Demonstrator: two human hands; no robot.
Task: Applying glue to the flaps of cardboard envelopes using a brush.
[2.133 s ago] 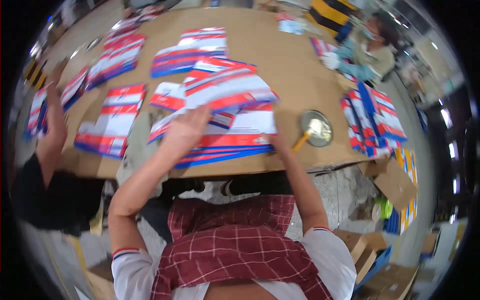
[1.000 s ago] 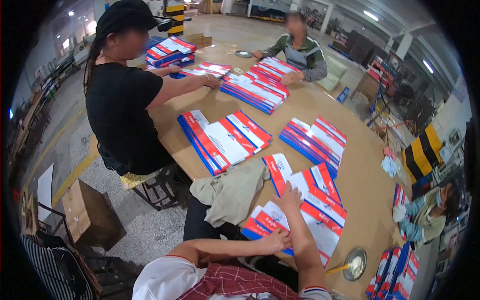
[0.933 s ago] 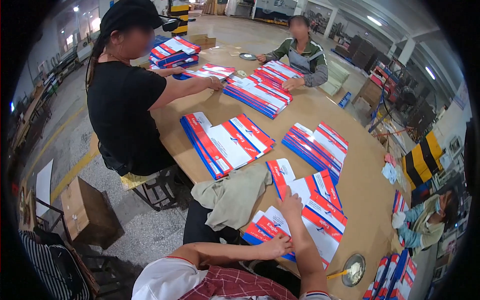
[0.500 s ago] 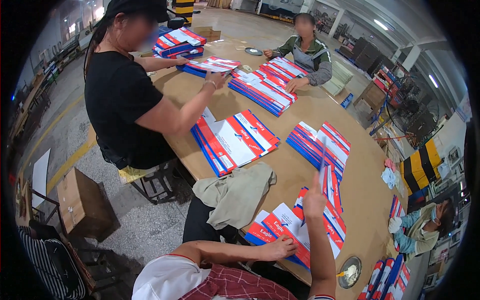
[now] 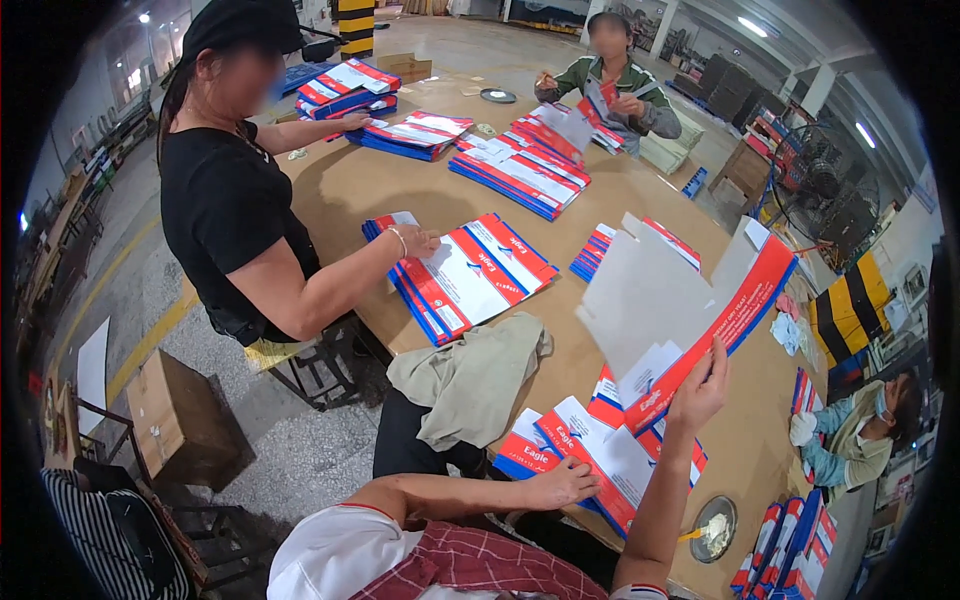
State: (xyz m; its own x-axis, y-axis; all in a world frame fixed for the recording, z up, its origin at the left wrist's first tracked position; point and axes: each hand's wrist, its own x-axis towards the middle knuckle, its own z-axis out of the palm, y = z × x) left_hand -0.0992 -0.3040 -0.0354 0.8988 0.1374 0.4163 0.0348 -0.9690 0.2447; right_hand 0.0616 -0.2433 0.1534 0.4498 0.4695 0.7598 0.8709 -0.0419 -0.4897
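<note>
1. Near the lower right of the head view, the person's right hand is raised above the brown surface, its grip closed by fingertips and thumb on the lower edge of a flat, unfolded red, white and blue cardboard carton blank.
2. That held blank is lifted clear of the surface and tilted, its grey unprinted inner face turned toward the camera and its tabs pointing up.
3. Lower down, the left hand lies palm down, fingers spread and not gripping, on top of a stack of matching printed carton blanks at the near edge of the surface.
4. Judging by its look, the blank is light, thin and fairly stiff but bends along its creases; it would flop if pinched at one corner, so a hold along a long edge near the middle seems best. The printed side looks glossy and may be slippery.
5. A beige folded cloth hangs over the near edge, just left of the stack.
6. A round metal dish with a yellow-handled brush sits to the right of the stack.
7. Across the surface, a seated person in a black shirt rests a hand on another spread pile of blanks; two more people work farther off.
</note>
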